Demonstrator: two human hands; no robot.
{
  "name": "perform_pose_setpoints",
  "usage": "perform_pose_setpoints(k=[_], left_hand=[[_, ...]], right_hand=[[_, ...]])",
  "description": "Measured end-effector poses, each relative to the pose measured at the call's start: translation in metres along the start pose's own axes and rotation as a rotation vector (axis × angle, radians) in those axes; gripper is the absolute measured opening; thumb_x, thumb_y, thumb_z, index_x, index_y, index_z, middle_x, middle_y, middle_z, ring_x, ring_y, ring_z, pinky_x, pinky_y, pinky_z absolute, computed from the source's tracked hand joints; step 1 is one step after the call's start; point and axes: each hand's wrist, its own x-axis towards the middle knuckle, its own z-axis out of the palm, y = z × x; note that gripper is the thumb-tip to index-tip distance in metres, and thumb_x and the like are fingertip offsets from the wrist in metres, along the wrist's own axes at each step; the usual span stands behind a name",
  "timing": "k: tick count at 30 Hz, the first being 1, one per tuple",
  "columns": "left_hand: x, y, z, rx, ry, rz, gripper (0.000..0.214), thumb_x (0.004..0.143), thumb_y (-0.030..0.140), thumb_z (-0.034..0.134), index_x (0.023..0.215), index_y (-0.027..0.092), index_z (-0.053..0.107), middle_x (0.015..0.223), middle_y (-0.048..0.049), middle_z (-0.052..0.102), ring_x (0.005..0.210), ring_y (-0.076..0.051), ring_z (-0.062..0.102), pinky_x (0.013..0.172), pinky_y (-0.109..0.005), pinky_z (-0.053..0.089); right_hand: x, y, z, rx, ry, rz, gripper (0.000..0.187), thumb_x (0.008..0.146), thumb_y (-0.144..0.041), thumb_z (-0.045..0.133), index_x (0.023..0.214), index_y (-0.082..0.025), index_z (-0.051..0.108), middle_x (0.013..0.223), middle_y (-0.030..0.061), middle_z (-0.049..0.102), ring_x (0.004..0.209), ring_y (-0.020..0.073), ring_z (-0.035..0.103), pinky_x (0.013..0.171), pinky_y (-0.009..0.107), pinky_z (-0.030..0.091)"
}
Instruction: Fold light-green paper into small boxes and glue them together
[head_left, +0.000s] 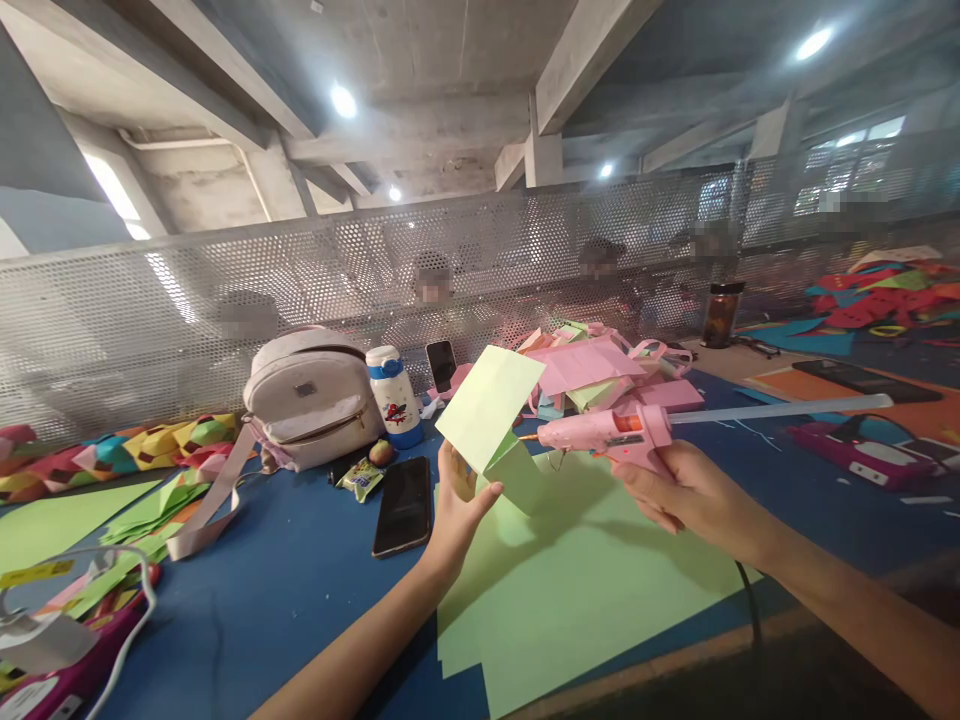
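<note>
My left hand [455,505] pinches a folded light-green paper piece [491,415] and holds it up above the table. My right hand [679,492] grips a pink hot glue gun [604,432] with a long clear glue stick [780,408] jutting out of its back to the right. The gun's nozzle points left and nearly touches the right side of the folded paper. Beneath both hands lie large light-green paper sheets [577,590] on the blue table [285,590].
A black phone [403,505] lies left of my left hand. Behind it stand a beige backpack [307,395] and a blue-and-white bottle [394,395]. Pink and green paper pieces [600,370] pile up at the back. A perforated metal screen [225,300] borders the table, with people behind it.
</note>
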Motion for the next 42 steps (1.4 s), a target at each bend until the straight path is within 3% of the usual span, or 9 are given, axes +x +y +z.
perform_pose_setpoints(k=[5, 11, 17, 31, 37, 42], left_hand=[[-0.0004, -0.0002, 0.0001, -0.008, -0.001, 0.007, 0.093, 0.066, 0.057, 0.082, 0.141, 0.028, 0.037, 0.153, -0.0144, 0.039, 0.144, -0.037, 0.034, 0.114, -0.049, 0.035], [-0.0010, 0.0000, -0.0002, -0.005, 0.004, 0.000, 0.093, 0.066, 0.058, 0.082, 0.142, 0.028, 0.037, 0.153, -0.0145, 0.040, 0.143, -0.037, 0.035, 0.114, -0.050, 0.035], [-0.0006, -0.0005, 0.0000, -0.010, 0.000, 0.008, 0.093, 0.065, 0.059, 0.082, 0.141, 0.028, 0.038, 0.152, -0.0144, 0.041, 0.142, -0.037, 0.036, 0.114, -0.050, 0.035], [0.0002, -0.0021, -0.0011, -0.006, 0.010, 0.010, 0.092, 0.066, 0.058, 0.082, 0.141, 0.028, 0.038, 0.153, -0.0138, 0.040, 0.143, -0.037, 0.036, 0.115, -0.050, 0.034], [0.0012, -0.0029, -0.0011, -0.019, 0.000, 0.005, 0.092, 0.066, 0.058, 0.082, 0.141, 0.028, 0.037, 0.152, -0.0143, 0.041, 0.142, -0.037, 0.037, 0.115, -0.050, 0.035], [0.0003, -0.0034, -0.0014, -0.014, 0.003, 0.012, 0.093, 0.065, 0.058, 0.082, 0.140, 0.027, 0.038, 0.152, -0.0147, 0.042, 0.142, -0.037, 0.038, 0.114, -0.050, 0.035]], right_hand=[[0.0005, 0.0006, -0.0009, -0.019, -0.003, 0.019, 0.061, 0.092, -0.066, 0.046, 0.051, -0.022, 0.038, 0.040, -0.0041, 0.038, 0.039, 0.0092, 0.037, 0.044, 0.026, 0.030], [-0.0023, 0.0065, -0.0044, -0.014, -0.002, 0.041, 0.056, 0.091, -0.067, 0.048, 0.060, -0.021, 0.046, 0.041, -0.0059, 0.038, 0.039, 0.0091, 0.035, 0.044, 0.026, 0.031], [-0.0010, 0.0023, -0.0025, 0.033, -0.044, 0.025, 0.057, 0.092, -0.066, 0.047, 0.056, -0.022, 0.041, 0.040, -0.0057, 0.036, 0.038, 0.0087, 0.035, 0.043, 0.025, 0.029], [0.0011, 0.0052, -0.0034, 0.039, -0.011, 0.046, 0.057, 0.089, -0.068, 0.049, 0.055, -0.023, 0.039, 0.040, -0.0056, 0.037, 0.039, 0.0090, 0.036, 0.043, 0.026, 0.030], [0.0020, 0.0009, 0.0005, 0.081, -0.048, 0.033, 0.051, 0.090, -0.067, 0.049, 0.072, -0.020, 0.052, 0.042, -0.0077, 0.037, 0.038, 0.0082, 0.034, 0.042, 0.025, 0.027], [0.0058, 0.0048, 0.0010, 0.130, -0.002, 0.021, 0.051, 0.089, -0.067, 0.050, 0.086, -0.017, 0.058, 0.045, -0.0082, 0.039, 0.038, 0.0083, 0.035, 0.041, 0.024, 0.026]])
